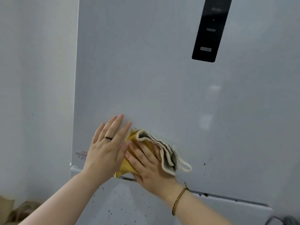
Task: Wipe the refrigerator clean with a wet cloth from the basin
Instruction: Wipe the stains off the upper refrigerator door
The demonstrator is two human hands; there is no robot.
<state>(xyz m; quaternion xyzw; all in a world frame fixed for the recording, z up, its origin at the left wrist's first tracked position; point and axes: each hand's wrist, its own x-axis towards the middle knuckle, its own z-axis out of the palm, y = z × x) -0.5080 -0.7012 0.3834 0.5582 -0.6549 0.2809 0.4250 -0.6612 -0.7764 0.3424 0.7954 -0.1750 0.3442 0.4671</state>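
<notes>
Right hand (146, 161) flat, fingers spread, pressing cloth (164, 151) on refrigerator (146, 70) door; left hand (107, 143) flat beside it, overlapping cloth edge; panel (211, 30) text blurred; door top cut off

— What sort of place is this?

— A home, most likely the kitchen. A tall pale grey-white refrigerator (162, 78) with a smooth glossy front fills nearly the whole view.

— What marks it as a household one?

— A slim black glossy control panel (209, 30) sits high on the upper door, with faint blurred markings. A small printed label with red text (81, 155) is stuck at the door's lower left corner, and a seam separates the upper door from a lower door, which is speckled with dark spots.

— Anything around it?

— A plain pale painted wall (35, 95) stands just beside it on the left, with crumpled brown paper bags (14, 210) low in the corner.
</notes>
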